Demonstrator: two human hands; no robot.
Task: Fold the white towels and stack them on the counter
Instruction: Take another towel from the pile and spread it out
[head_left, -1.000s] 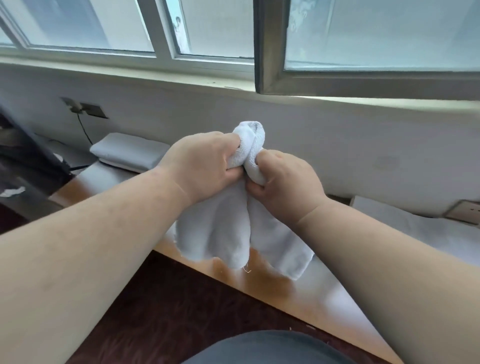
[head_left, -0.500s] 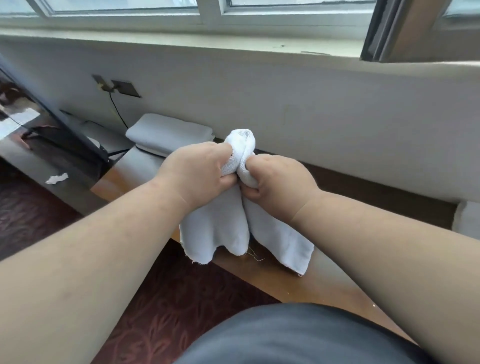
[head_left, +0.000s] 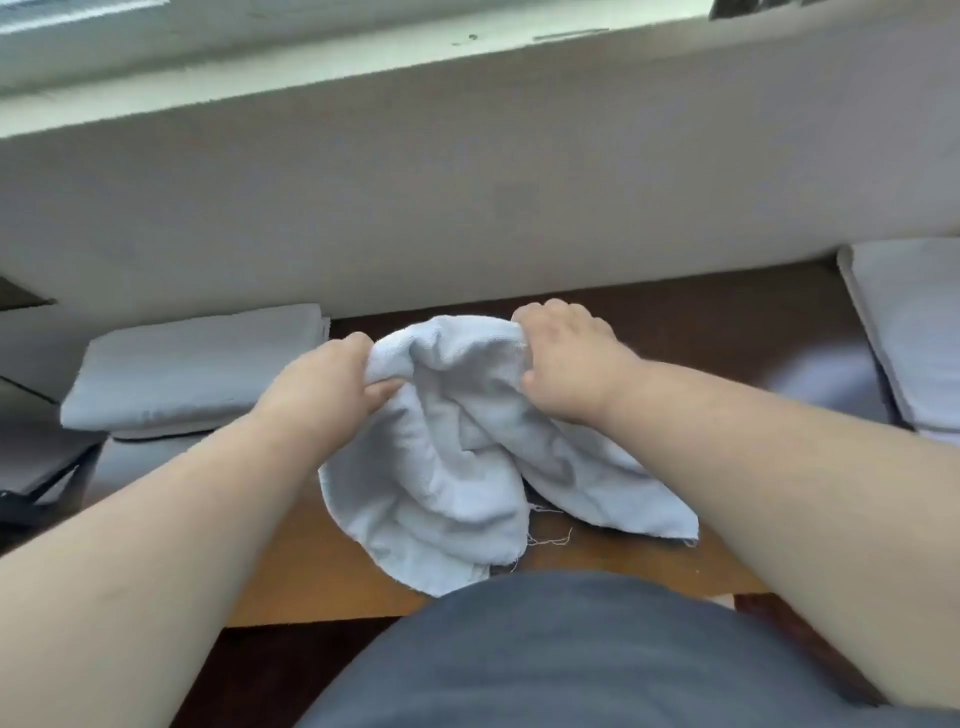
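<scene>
A crumpled white towel (head_left: 467, 467) lies in the middle of the wooden counter (head_left: 332, 582), its frayed lower edge hanging near the front edge. My left hand (head_left: 332, 384) grips the towel's upper edge on the left side. My right hand (head_left: 566, 358) grips the same edge on the right, a short way apart from the left hand. A folded white towel stack (head_left: 192, 369) rests on the counter to the left, against the wall. More white towels (head_left: 909, 332) lie flat at the far right.
A pale wall (head_left: 467, 197) and window sill run just behind the counter. Dark furniture (head_left: 31, 467) sits at the far left edge. My dark grey clothing (head_left: 571, 649) fills the bottom of the view, with dark carpet beside it.
My hands have moved apart and lowered the bunched towel onto the counter, spreading its upper edge. The view has tilted down, and the window has left the frame.
</scene>
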